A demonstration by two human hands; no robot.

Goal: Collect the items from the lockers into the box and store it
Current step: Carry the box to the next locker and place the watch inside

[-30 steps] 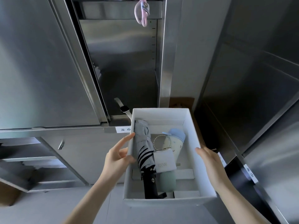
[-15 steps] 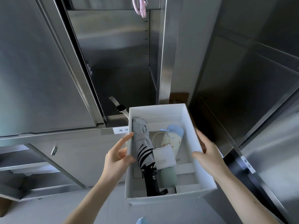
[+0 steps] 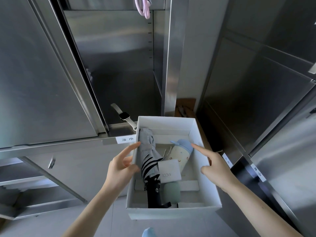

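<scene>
I hold a white open box point(image 3: 207, 170) in front of an open steel locker point(image 3: 119, 65). My left hand point(image 3: 119, 168) grips the box's left wall, thumb inside. My right hand point(image 3: 213, 164) hovers over the right wall with fingers apart, the index finger stretched toward a cream bottle with a blue cap point(image 3: 182, 149). Also in the box lie a grey folded umbrella point(image 3: 148, 156) with a black handle, a white charger block point(image 3: 169, 171) and a pale green case point(image 3: 172, 191). A smartwatch point(image 3: 124, 115) lies on the locker floor just beyond the box.
A pink loop point(image 3: 142, 9) hangs at the locker's top. Its steel door point(image 3: 34, 74) stands open on the left. Lower left, another compartment's door point(image 3: 51, 177) is open over shelves. Closed steel doors point(image 3: 256, 82) fill the right. A brown item point(image 3: 185, 106) sits behind the box.
My right hand has come off the box's right side and now reaches over it with the index finger stretched out. The left hand keeps its grip on the box.
</scene>
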